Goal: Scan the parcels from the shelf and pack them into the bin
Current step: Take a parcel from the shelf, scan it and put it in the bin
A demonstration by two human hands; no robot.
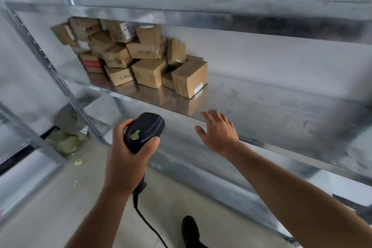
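Observation:
Several brown cardboard parcels (141, 56) are piled at the left end of a metal shelf (261, 102). The nearest parcel (190, 78) has a white label and stands at the pile's right edge. My left hand (128, 155) grips a black corded barcode scanner (144, 131) below the shelf's front edge, its head pointing toward the pile. My right hand (218, 133) is stretched out, fingers spread and empty, just over the shelf's front edge, below and to the right of the nearest parcel. No bin is in view.
An upper metal shelf (221, 18) runs above the parcels. A slanted shelf upright (50, 70) stands at left. Greenish bags (66, 141) lie on the floor below left. My black shoe (190, 229) is on the grey floor.

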